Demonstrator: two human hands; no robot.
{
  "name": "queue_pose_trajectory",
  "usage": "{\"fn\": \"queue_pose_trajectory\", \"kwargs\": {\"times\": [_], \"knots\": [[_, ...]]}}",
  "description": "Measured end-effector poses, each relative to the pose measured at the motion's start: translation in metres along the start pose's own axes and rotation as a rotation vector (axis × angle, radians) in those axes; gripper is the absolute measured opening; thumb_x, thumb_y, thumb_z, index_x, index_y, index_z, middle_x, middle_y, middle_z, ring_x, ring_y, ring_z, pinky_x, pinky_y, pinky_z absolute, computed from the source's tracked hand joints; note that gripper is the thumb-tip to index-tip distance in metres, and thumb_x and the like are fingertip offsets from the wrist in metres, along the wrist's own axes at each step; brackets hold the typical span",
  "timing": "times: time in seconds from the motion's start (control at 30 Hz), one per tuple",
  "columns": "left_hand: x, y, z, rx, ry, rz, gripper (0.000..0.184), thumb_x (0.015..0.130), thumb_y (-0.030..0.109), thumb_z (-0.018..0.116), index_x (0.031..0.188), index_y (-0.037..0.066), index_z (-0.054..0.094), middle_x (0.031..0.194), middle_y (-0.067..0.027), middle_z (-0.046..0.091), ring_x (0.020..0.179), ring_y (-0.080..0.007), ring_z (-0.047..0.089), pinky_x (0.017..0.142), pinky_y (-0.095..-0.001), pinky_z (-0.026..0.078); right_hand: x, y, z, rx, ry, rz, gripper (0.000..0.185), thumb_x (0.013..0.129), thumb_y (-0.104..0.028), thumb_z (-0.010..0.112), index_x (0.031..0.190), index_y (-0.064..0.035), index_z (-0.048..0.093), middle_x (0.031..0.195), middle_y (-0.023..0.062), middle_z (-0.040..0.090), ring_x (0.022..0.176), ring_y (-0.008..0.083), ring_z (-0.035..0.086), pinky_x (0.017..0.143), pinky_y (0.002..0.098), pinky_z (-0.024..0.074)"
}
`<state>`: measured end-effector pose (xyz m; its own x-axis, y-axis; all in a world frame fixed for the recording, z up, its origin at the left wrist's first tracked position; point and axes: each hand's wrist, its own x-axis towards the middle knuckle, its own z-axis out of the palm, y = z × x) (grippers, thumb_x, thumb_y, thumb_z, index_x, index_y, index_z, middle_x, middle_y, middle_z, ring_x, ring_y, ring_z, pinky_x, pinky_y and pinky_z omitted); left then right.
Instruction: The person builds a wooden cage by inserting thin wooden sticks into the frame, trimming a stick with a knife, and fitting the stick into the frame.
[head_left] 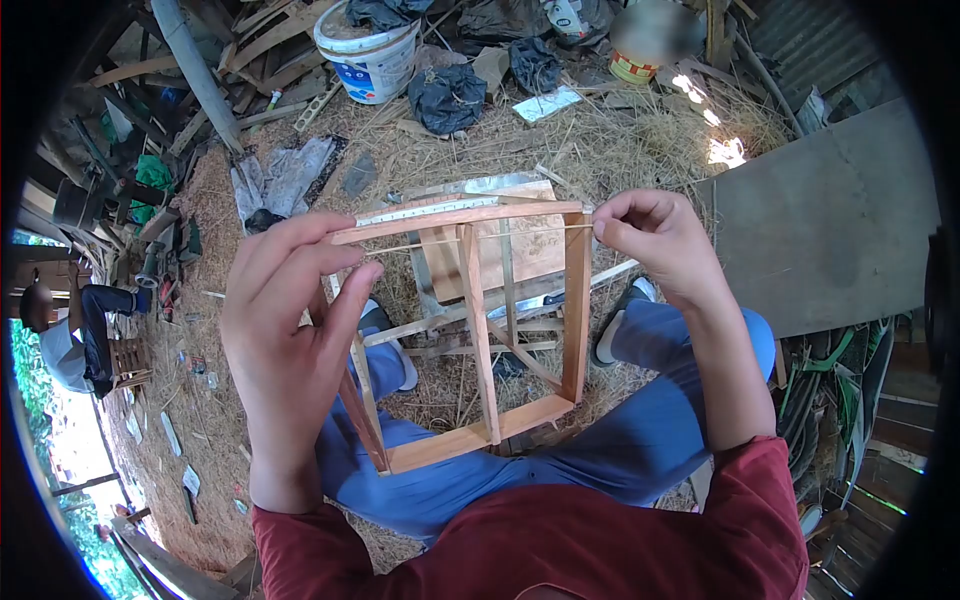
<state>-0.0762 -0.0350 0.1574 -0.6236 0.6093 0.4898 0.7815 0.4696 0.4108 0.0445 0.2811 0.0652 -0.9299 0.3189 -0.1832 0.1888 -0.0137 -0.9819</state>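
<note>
The left hand (290, 300) clamps the frame (481, 340) (joined, it seems) while the right hand (660, 240) pinches the strip (530, 231), apparently not yet fixed.

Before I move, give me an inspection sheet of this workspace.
Surface: littered ground; a wooden board lies beyond the frame.
Job's things: slatted wooden frame held up over the lap; marked white strip along its top bar; thin stick stretched across just below.
Hands: left hand grips the frame's upper left end; right hand pinches the stick's right end.
Clutter: knife seen through the frame; white bucket, black plastic bag and wood scraps farther off.
Cables: nothing seen that is clearly one.
Surroundings: seated person far left; large flat panel at right.
</note>
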Motion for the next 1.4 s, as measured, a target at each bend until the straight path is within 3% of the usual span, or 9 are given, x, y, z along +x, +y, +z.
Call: {"fn": "queue_pose_trajectory", "kwargs": {"times": [0.43,0.5,0.53,0.6,0.77,0.83,1.4], "knots": [[-0.001,0.002,0.0,0.023,-0.005,-0.003,0.015,0.082,-0.004,0.081,0.094,-0.002,0.072,0.109,-0.0122,0.075,0.102,-0.0249,0.069,0.091,-0.0342,0.051,0.0,0.002,0.001,0.002,0.006,-0.002,0.007,0.093,-0.006,0.076,0.097,-0.0013,0.076,0.091,-0.0014,0.073,0.085,0.0054,0.063,0.078,0.0233,0.0489],[-0.001,-0.002,0.002,0.021,0.045,0.059,0.015,0.081,-0.001,0.082,0.092,0.003,0.073,0.108,-0.0074,0.075,0.094,-0.0259,0.067,0.077,-0.0348,0.051,-0.002,0.001,0.002,0.006,0.001,0.001,0.006,0.093,-0.006,0.075,0.096,-0.0014,0.075,0.09,-0.0019,0.072,0.084,0.0051,0.062,0.078,0.0231,0.0485],[-0.001,-0.001,0.001,0.023,0.045,0.061,0.015,0.081,-0.001,0.082,0.092,0.003,0.073,0.108,-0.0074,0.075,0.094,-0.0259,0.067,0.077,-0.0348,0.051,-0.002,0.001,0.002,0.008,-0.005,0.003,0.006,0.093,-0.006,0.075,0.096,-0.0015,0.075,0.089,-0.0024,0.071,0.083,0.0049,0.062,0.077,0.0229,0.0481],[-0.002,0.002,-0.002,0.019,0.001,-0.009,0.013,0.083,-0.005,0.079,0.094,-0.002,0.072,0.109,-0.0116,0.075,0.101,-0.0247,0.069,0.09,-0.0343,0.051,-0.003,0.001,0.005,0.001,0.001,-0.015,0.005,0.092,-0.006,0.074,0.096,-0.0015,0.075,0.089,-0.0027,0.071,0.083,0.0046,0.061,0.076,0.0227,0.0477],[-0.004,0.003,-0.001,0.027,0.008,0.008,0.012,0.084,-0.005,0.079,0.094,-0.001,0.073,0.109,-0.0114,0.075,0.102,-0.025,0.069,0.09,-0.0344,0.051,-0.004,0.001,0.009,-0.024,0.028,-0.043,0.005,0.092,-0.005,0.073,0.095,-0.0015,0.074,0.088,-0.0031,0.07,0.082,0.0042,0.06,0.075,0.0225,0.0471],[-0.005,0.004,-0.001,0.034,0.014,0.019,0.012,0.084,-0.005,0.079,0.094,-0.001,0.073,0.109,-0.0113,0.075,0.102,-0.0252,0.069,0.09,-0.0346,0.051,-0.004,0.0,0.012,-0.013,0.059,-0.068,0.008,0.091,-0.007,0.074,0.094,0.0008,0.075,0.083,-0.0043,0.068,0.072,0.001,0.055,0.065,0.0199,0.0432],[-0.005,0.006,-0.001,0.037,0.001,-0.024,0.01,0.086,-0.006,0.076,0.094,-0.002,0.073,0.11,-0.0123,0.075,0.102,-0.0241,0.069,0.089,-0.0333,0.051,-0.006,0.002,0.013,-0.105,0.102,-0.105,0.011,0.088,-0.01,0.075,0.089,0.0007,0.074,0.077,-0.0065,0.063,0.067,-0.0001,0.048,0.06,0.0198,0.0384]]}}
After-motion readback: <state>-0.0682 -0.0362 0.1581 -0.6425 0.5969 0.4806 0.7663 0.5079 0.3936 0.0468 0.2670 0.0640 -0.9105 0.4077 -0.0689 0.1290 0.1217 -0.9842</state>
